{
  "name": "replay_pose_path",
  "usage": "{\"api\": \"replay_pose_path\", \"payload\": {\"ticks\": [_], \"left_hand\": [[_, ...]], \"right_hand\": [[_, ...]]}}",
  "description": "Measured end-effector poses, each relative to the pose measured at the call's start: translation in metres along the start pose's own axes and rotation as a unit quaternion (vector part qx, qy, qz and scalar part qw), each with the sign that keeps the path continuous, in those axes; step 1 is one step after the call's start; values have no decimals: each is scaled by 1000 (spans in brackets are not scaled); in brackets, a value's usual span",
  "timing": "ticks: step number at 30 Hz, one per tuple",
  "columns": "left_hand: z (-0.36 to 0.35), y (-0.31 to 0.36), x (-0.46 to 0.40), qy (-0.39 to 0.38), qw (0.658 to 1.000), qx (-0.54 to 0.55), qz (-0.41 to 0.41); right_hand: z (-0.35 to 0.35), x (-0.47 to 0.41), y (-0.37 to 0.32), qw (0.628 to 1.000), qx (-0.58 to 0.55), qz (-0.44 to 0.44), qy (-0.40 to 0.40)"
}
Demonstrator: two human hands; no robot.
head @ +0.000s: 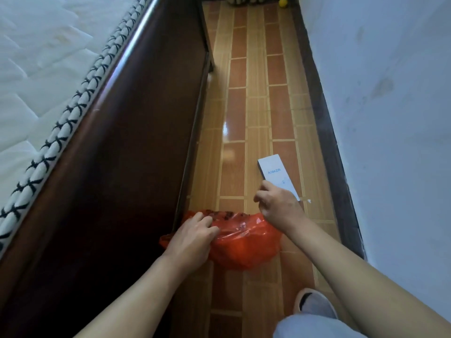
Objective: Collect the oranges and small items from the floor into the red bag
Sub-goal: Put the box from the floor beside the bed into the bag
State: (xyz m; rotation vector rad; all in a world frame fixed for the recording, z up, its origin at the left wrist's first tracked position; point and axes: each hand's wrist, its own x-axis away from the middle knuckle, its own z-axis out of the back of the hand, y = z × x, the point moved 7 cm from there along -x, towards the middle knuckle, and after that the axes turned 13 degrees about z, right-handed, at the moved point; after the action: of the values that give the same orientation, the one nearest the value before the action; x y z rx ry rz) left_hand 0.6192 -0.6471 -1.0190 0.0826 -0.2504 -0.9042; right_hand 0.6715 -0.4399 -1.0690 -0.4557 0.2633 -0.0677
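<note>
Red bag (pixel 244 242) held at its rim by left hand (pixel 192 237) to keep its mouth open, right hand (pixel 278 206) clasping white box (pixel 275 174) just beyond, ready to drop in.

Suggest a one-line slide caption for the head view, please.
Left hand grips the red bag while the right hand holds a white box; one orange remains on the floor.

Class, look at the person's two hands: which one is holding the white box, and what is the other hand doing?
The right hand holds the white box above the floor. The left hand instead grips the rim of the red bag, beside the bed frame.
</note>
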Motion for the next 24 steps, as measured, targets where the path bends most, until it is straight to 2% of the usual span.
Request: {"api": "replay_pose_path", "payload": {"ticks": [2,3,5,7,9,12,17,19,21,24], "left_hand": [[3,2,2,-3,1000,0,-10],[4,6,2,-5,1000,1,-21],[6,14,3,-2,999,2,-45],[6,18,5,-5,998,0,-55],[4,14,8,-23,999,-14,-45],[-2,-3,8,-37,999,-26,0],[-23,-12,5,-93,994,-41,45],[-36,-15,5,-138,985,-75,64],[-41,-16,3,-152,982,-75,89],[-26,-12,-11,-47,993,-50,99]], "right_hand": [[-12,-7,-30,996,-14,66,-54],[-27,-6,-43,991,-11,83,-109],[-59,2,-52,973,3,76,-219],[-74,12,-49,967,-7,77,-243],[-70,16,-36,977,-32,50,-204],[-46,7,1,989,-99,-67,-91],[-17,-10,35,956,-200,-199,81],[-9,-9,25,959,-189,-166,129],[-6,-7,-1,982,-125,-63,130],[-24,6,-44,996,-7,74,57]]}}
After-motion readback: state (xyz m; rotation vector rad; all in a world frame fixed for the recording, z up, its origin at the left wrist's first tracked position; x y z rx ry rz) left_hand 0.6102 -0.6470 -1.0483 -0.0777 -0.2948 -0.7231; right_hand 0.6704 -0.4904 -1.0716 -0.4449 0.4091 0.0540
